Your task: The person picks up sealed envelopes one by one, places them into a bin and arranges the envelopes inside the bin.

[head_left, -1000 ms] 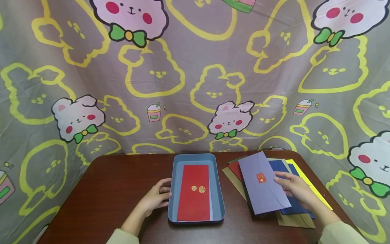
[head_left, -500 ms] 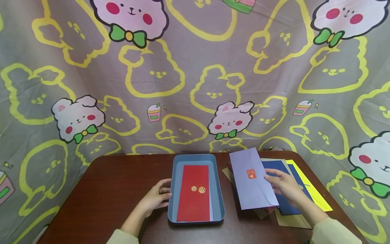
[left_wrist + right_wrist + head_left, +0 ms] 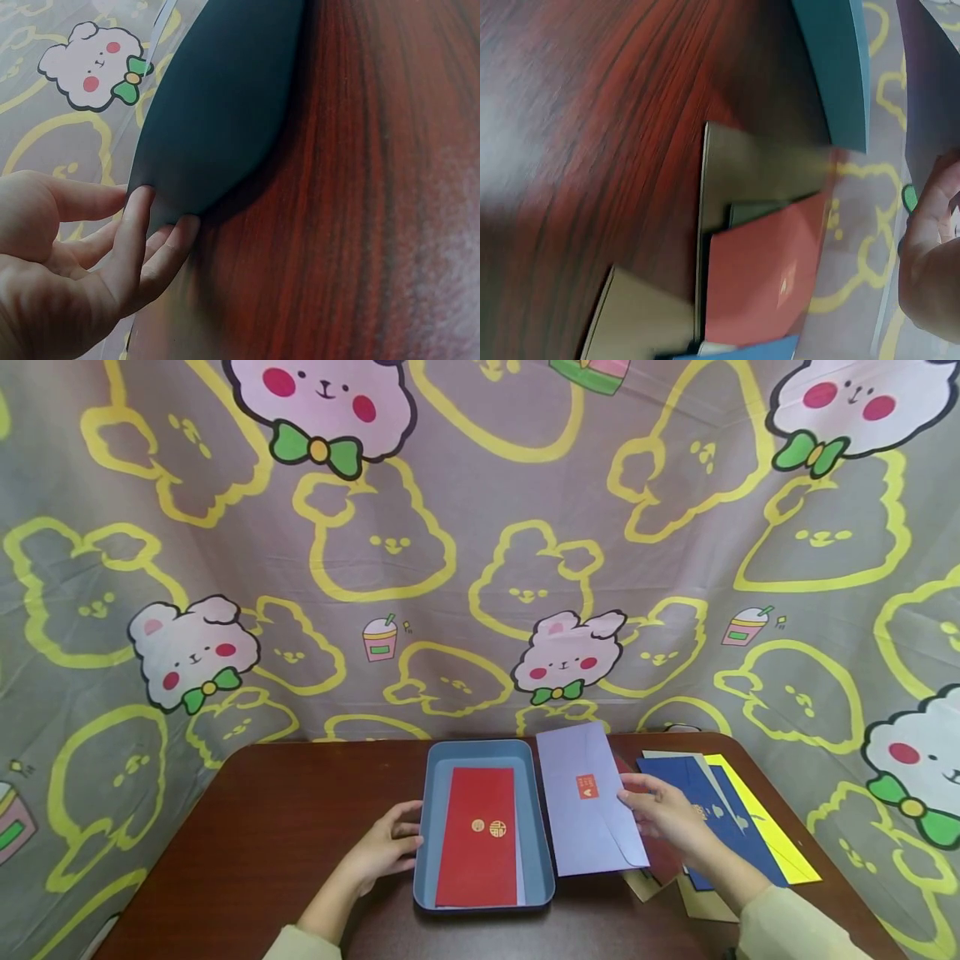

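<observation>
My right hand (image 3: 667,817) pinches a lavender envelope (image 3: 588,818) by its right edge, above the table and just right of the tray. An orange-red heart sticker marks its flap. In the right wrist view my right hand (image 3: 934,255) holds the envelope (image 3: 930,82), seen dark at the edge. The fingertips of my left hand (image 3: 384,850) touch the left wall of a blue tray (image 3: 422,860). The left wrist view shows that hand (image 3: 90,277) against the tray's outer wall (image 3: 217,105). Inside the tray lies a red envelope (image 3: 477,852) with gold print, over a paler one.
Right of the tray lie overlapping envelopes: red (image 3: 761,277), brown (image 3: 731,172), blue (image 3: 678,777) and yellow (image 3: 780,839). The dark red-brown table (image 3: 262,827) ends at a patterned cloth backdrop (image 3: 450,568).
My right hand has carried the lavender envelope left from over the pile to the tray's right side, uncovering more of the pile. My left hand and the tray have stayed put.
</observation>
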Available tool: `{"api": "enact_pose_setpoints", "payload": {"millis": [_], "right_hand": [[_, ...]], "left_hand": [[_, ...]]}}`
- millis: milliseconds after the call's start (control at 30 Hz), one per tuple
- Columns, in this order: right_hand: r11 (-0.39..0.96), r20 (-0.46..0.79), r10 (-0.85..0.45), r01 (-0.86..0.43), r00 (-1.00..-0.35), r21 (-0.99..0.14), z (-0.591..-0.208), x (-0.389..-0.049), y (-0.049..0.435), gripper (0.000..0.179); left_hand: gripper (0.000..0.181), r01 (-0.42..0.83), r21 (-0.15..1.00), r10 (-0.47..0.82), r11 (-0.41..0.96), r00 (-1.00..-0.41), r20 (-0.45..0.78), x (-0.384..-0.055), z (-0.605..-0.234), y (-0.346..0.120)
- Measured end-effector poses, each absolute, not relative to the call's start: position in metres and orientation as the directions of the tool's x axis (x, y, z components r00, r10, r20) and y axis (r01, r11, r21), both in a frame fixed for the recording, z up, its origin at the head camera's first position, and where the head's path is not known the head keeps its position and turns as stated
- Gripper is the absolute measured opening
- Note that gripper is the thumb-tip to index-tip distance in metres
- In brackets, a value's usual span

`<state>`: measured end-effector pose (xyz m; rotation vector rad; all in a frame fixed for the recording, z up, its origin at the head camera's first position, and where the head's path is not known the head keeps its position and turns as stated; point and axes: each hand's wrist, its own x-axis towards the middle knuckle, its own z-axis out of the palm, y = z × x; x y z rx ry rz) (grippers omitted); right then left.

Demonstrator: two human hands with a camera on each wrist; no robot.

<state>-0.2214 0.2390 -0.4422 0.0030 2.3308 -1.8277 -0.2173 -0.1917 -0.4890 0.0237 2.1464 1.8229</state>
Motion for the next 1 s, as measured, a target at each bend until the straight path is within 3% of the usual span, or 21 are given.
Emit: {"api": "enact_pose_setpoints", "payload": {"millis": [1000], "right_hand": [[0.094,-0.122,-0.303,0.098,-0.945,-0.991,-0.456,-0.227,0.168,0.05]], "left_hand": [[0.057,-0.19,0.964,0.218,0.184,-0.949,-0.229,-0.217,-0.489,-0.192]]}}
